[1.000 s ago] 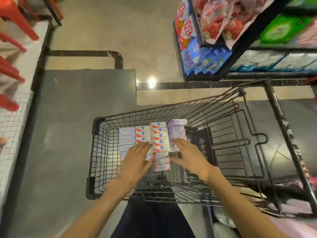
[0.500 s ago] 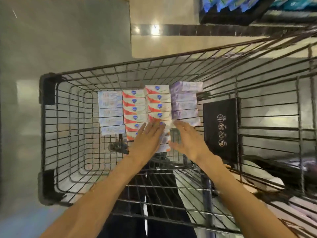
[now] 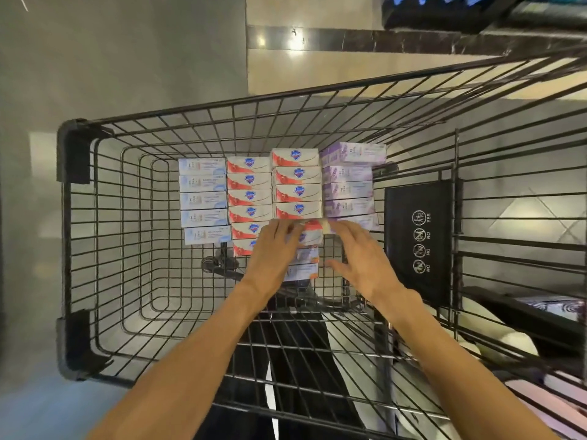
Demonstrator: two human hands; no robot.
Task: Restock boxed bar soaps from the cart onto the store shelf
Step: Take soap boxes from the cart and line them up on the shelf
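Head cam: black wire shopping cart (image 3: pixel 79 249) seen from above, soap boxes lined up in four columns on its floor. Far left col, pale blue-white boxes (image 3: pixel 203 200); two middle cols, red-and-white boxes w/ a blue shield logo (image 3: pixel 297 193); right col, lavender boxes (image 3: pixel 347 188). Both arms reach in over the near rim. Left hand (image 3: pixel 274 249) lies on the near end of the red cols, fingers curled over a red-and-white box (image 3: pixel 309 231). Right hand (image 3: pixel 359 254) is at that same box's right end, fingertips on it, thumb spread out below; looks like a two-handed hold, tho whether it's off the row can't be told. Black child-seat flap (image 3: pixel 419 239) w/ white warning icons stands just right of the lavender col. Store shelf (image 3: pixel 444 14) w/ blue packs, top right, well apart from the cart.
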